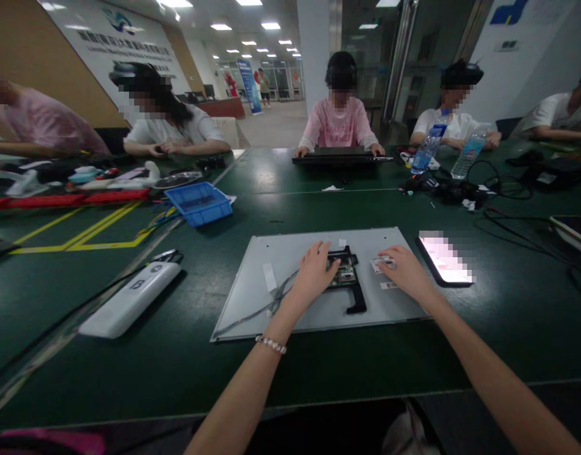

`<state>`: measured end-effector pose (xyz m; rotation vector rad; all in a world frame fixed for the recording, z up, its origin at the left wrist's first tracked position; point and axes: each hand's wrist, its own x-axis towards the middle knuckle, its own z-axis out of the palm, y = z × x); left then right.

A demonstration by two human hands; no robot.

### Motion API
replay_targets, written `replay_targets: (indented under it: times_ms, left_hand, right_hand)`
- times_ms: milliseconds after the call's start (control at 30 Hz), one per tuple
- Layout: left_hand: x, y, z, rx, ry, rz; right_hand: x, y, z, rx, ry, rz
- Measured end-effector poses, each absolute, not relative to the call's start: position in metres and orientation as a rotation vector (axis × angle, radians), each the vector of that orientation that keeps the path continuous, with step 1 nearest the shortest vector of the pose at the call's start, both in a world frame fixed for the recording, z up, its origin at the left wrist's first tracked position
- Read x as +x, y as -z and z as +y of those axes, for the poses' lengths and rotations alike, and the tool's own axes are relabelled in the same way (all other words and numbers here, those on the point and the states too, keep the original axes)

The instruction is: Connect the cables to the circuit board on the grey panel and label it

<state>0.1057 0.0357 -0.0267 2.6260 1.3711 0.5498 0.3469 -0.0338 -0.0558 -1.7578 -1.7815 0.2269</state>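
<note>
A flat pale-grey panel, like the back of a display, lies on the table before me. On its middle sits a black bracket around a small green circuit board. My left hand rests over the board's left side, thumb and fingers apart, hiding part of it. Grey cables run from under that hand toward the panel's near left corner. My right hand is at the panel's right side, fingertips pinched together by a white label. Whatever those fingers hold is too small to make out.
A lit phone lies right of the panel, a white power bank with a cable to its left. Beyond are a blue basket, water bottles and tangled black cables. Several people sit around; one opposite holds a black panel.
</note>
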Motion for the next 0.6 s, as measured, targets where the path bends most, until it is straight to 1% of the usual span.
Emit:
replay_targets:
  times_ms: [133, 333, 500, 600]
  left_hand:
    - [0.101, 0.033, 0.03, 2.621, -0.622, 1.401]
    - [0.101, 0.037, 0.028, 2.576, -0.64, 1.497]
    - [0.104, 0.039, 0.026, 2.582, -0.662, 1.528]
    - [0.103, 0.039, 0.026, 2.594, -0.665, 1.52]
  right_hand:
    - [0.34, 0.05, -0.03, -1.707, -0.15, -1.8]
    - [0.319, 0.025, -0.001, -1.625, -0.159, -1.929]
    - [0.291, 0.008, 0.036, -1.856, -0.125, -2.225]
    - [0.274, 0.001, 0.049, -2.032, -0.041, -2.329]
